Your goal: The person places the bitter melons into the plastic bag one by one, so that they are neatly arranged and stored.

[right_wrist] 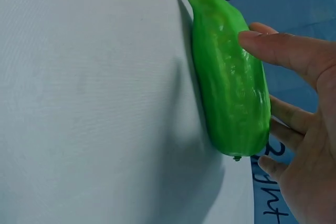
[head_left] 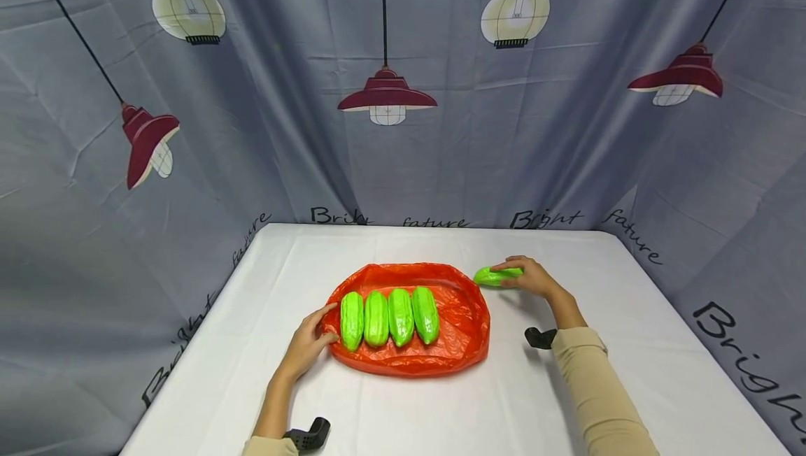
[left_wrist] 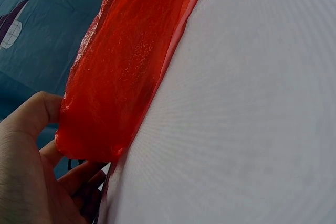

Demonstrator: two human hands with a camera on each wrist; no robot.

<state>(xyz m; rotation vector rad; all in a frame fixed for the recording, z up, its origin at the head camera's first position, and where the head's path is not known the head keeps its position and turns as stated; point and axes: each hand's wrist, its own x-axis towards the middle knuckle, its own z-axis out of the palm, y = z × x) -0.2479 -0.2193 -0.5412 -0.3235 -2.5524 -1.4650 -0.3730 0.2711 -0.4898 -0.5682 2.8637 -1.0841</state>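
Observation:
A red plastic bag [head_left: 462, 330] lies spread into a shallow oval with a raised rim. Four would be too exact, so several bright green, ridged bitter melons [head_left: 401, 317] lie side by side in its left half. At the bag's left rim, my left hand [head_left: 306, 344] holds the edge, thumb and fingers parted around the red plastic [left_wrist: 121, 66]. Beyond the bag's right rim, my right hand [head_left: 532, 278] grips another bitter melon [right_wrist: 226, 72], thumb on one side and fingers on the other. Its pointed tip faces the bag, close over the table.
The white-covered table [head_left: 403, 414] extends around the bag. Behind and beside it hangs a grey-blue curtain [head_left: 441, 162] printed with lamps and lettering. A black wrist mount [head_left: 308, 435] sits on the left wrist, another mount [head_left: 539, 338] on the right.

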